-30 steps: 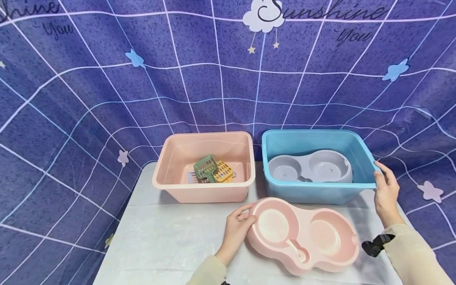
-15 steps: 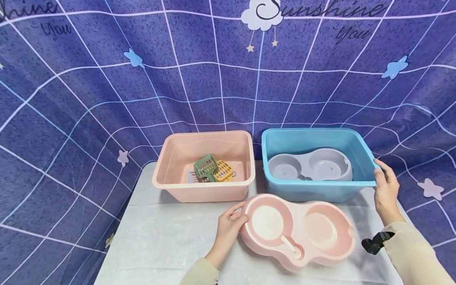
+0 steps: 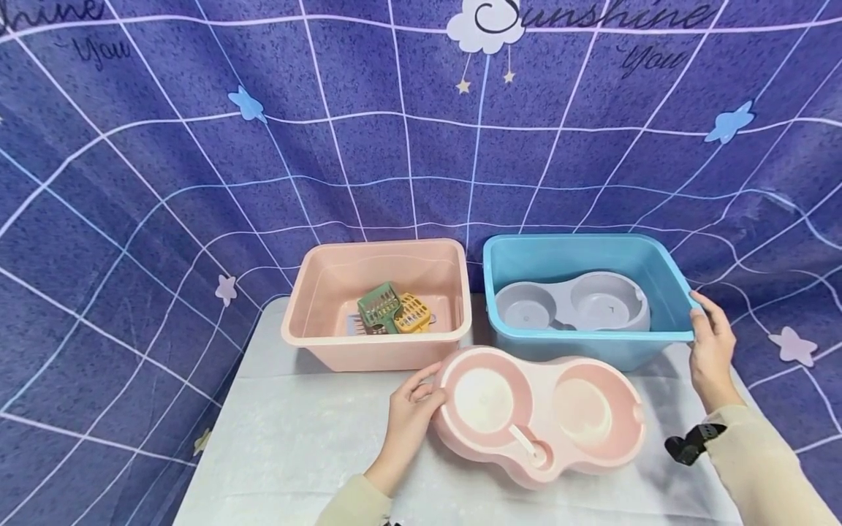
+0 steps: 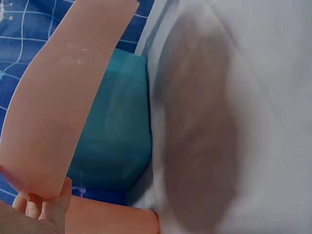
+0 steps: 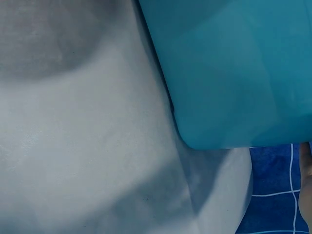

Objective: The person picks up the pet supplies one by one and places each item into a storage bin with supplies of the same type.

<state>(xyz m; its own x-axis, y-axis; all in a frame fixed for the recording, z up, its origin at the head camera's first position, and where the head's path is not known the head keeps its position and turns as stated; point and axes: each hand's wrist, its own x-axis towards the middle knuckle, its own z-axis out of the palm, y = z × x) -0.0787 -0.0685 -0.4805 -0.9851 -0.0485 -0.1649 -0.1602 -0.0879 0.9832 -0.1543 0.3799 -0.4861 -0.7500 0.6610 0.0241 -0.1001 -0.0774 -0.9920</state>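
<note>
My left hand (image 3: 409, 418) grips the left end of a pink double pet bowl (image 3: 542, 391), thumb over its rim. The left wrist view shows the pink bowl (image 4: 63, 97) held above the table, its shadow below. My right hand (image 3: 712, 354) holds the right rim of a blue bin (image 3: 585, 343); only a sliver of it shows in the right wrist view, beside the blue bin (image 5: 234, 78). Inside the blue bin lies a grey double bowl (image 3: 562, 296). The pink bowl's back edge overlaps the blue bin's front in the head view.
To the left stands a pink bin (image 3: 375, 352) containing a green litter scoop (image 3: 380, 303), a yellow scoop (image 3: 413, 314) and a partly hidden greyish one. Both bins are on a pale-covered table (image 3: 296, 446). A purple patterned cloth (image 3: 368, 161) hangs behind and at the sides.
The left hand has carried the pink double bowl left and a little away from me, toward the bins. The right hand keeps its place on the blue bin's rim.
</note>
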